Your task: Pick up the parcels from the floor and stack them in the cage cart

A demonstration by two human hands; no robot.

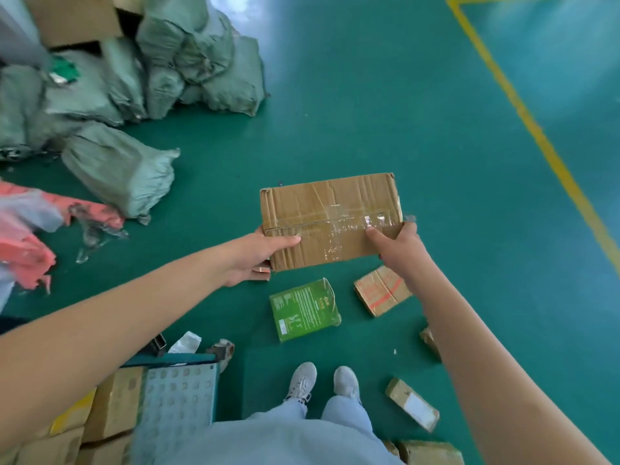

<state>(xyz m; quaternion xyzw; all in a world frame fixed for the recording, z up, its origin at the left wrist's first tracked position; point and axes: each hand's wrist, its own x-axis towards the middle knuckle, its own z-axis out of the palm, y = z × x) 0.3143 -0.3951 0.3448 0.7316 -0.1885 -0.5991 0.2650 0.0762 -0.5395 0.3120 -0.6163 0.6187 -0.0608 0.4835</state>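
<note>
**Taped cardboard parcel held in both hands above the floor**

Head view: a flat brown cardboard parcel [330, 221], creased and sealed with clear tape along its length, is held out in front of the person, clear of the green floor [402, 112]. The left hand [260, 255] grips its left edge, thumb lying on the top face and fingers curled underneath. The right hand [397, 250] grips the lower right corner, thumb pressed on the tape and the other fingers hidden behind the box.

Below the held parcel, more parcels lie on the floor: a green printed package [303, 308] in clear wrap, a small brown box with red marks [380, 292] just beside the right forearm, and a narrow brown box with a white label [412, 404] to the right of the person's pale shoes [320, 380]. Another wrapped parcel [431, 453] shows at the bottom edge.

At lower left stands the cage cart [181, 394], with a perforated pale panel and cardboard boxes [114, 407] stacked beside it. At upper left, grey-green woven sacks [117, 166] are heaped, with pink plastic bags [30, 236] near them. A yellow line [536, 129] runs across the floor at right.
</note>
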